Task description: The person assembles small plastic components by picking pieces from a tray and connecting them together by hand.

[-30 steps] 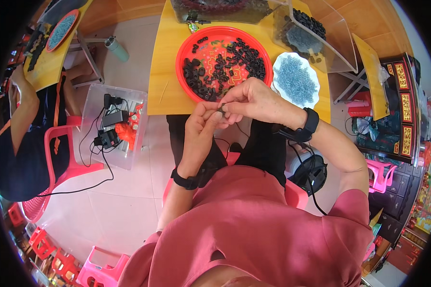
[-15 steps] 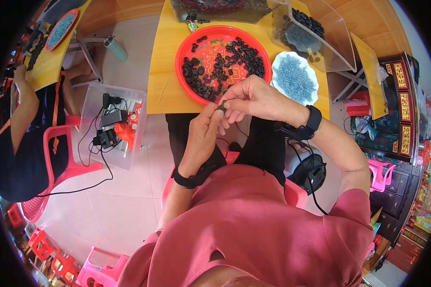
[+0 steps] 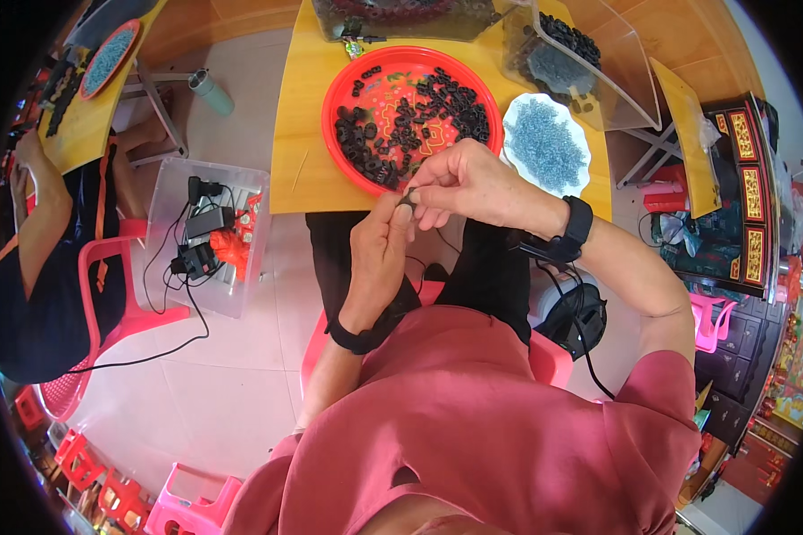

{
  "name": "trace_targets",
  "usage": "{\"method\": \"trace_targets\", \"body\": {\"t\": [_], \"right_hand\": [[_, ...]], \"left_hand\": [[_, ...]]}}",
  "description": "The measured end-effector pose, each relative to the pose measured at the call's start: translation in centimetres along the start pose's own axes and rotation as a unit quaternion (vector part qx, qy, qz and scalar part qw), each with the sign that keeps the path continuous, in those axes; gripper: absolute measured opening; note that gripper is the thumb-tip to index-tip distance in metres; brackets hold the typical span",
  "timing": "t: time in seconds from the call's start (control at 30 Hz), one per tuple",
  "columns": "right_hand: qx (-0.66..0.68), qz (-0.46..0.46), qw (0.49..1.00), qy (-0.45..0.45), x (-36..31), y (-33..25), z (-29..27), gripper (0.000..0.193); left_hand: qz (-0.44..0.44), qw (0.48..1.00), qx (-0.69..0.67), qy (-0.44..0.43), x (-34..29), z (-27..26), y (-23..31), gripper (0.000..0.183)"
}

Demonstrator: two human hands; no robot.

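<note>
My left hand (image 3: 380, 247) and my right hand (image 3: 467, 185) meet over the near edge of a yellow table (image 3: 296, 192). Between their fingertips is a small dark piece (image 3: 407, 199), mostly covered by the fingers; its exact kind I cannot make out. Just beyond my hands lies a round red tray (image 3: 330, 147) with many small black parts (image 3: 408, 135) spread over it. A white scalloped dish (image 3: 511, 134) of small bluish clear pieces (image 3: 549, 145) stands to the right of the tray, near my right wrist.
A clear bin (image 3: 629, 67) of black parts stands at the back right, another container (image 3: 401, 20) at the back. On the floor at left is a clear box (image 3: 165, 267) with cables and adapters. At far left a person sits on a pink chair (image 3: 89, 276) beside another table.
Both hands stay together on the small dark piece, with only slight finger movement. The whole view has shifted a little; the tray and dish appear slightly further left.
</note>
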State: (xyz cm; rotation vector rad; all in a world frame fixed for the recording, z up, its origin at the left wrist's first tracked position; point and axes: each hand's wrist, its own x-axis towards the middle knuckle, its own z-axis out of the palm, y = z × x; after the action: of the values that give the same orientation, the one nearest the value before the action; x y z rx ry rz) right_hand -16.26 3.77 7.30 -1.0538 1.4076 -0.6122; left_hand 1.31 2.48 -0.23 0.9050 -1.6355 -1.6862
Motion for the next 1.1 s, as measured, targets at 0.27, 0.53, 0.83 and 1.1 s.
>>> {"method": "trace_targets", "body": {"t": [0.27,0.53,0.83,1.1], "right_hand": [[0.004,-0.014,1.000,0.015,0.7,0.9,0.5,0.017],[-0.006,-0.008,1.000,-0.016,-0.1,-1.3,0.0,0.021],[0.014,-0.019,0.999,-0.039,-0.5,-1.5,-0.2,0.020],[0.039,-0.071,0.997,0.015,-0.8,-0.4,0.6,0.018]], "left_hand": [[-0.017,1.000,0.000,0.022,0.2,-0.1,-0.1,0.023],[-0.019,0.998,-0.057,-0.015,0.2,-1.2,0.2,0.026],[0.019,0.998,-0.049,-0.023,0.1,-1.2,0.9,0.027],[0.033,0.999,-0.006,0.001,-0.2,-0.6,0.9,0.028]]}}
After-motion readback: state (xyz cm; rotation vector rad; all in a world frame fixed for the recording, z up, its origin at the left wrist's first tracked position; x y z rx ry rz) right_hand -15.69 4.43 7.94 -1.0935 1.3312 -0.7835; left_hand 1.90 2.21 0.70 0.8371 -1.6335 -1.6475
